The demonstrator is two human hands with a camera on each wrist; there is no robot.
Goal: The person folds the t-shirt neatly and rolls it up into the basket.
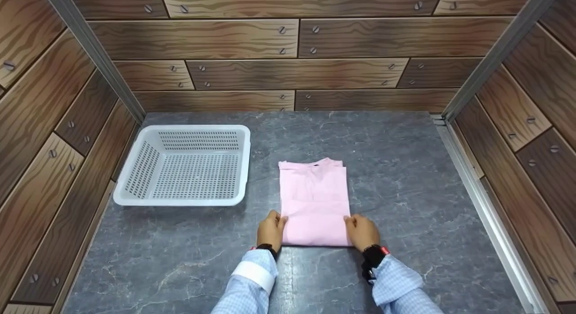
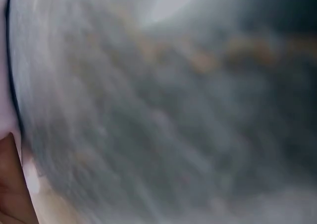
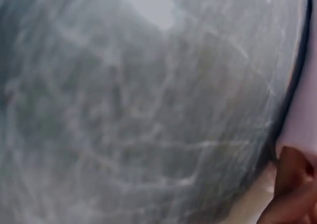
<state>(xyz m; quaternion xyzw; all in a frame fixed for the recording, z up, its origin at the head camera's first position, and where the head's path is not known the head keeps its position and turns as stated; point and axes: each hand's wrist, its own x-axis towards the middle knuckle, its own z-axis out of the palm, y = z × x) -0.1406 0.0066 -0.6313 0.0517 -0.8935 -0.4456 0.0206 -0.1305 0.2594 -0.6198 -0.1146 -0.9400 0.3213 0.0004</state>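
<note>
A pink shirt (image 1: 314,188), folded into a narrow upright rectangle, lies flat on the grey marbled surface in the head view. Its collar end points away from me, and its lower part is turned up over itself. My left hand (image 1: 271,231) pinches the left side close to the near fold. At the matching spot on the right side, my right hand (image 1: 363,231) pinches the cloth between thumb and curled fingers. Both wrist views catch only a strip of the pink shirt (image 3: 303,105) and some fingers (image 2: 12,184) at the frame edge.
To the left stands a white perforated plastic basket (image 1: 245,170) with nothing inside. Wood-patterned walls (image 1: 297,39) enclose the back and both sides. A metal rail (image 1: 486,215) runs along the right edge of the grey surface (image 1: 405,179).
</note>
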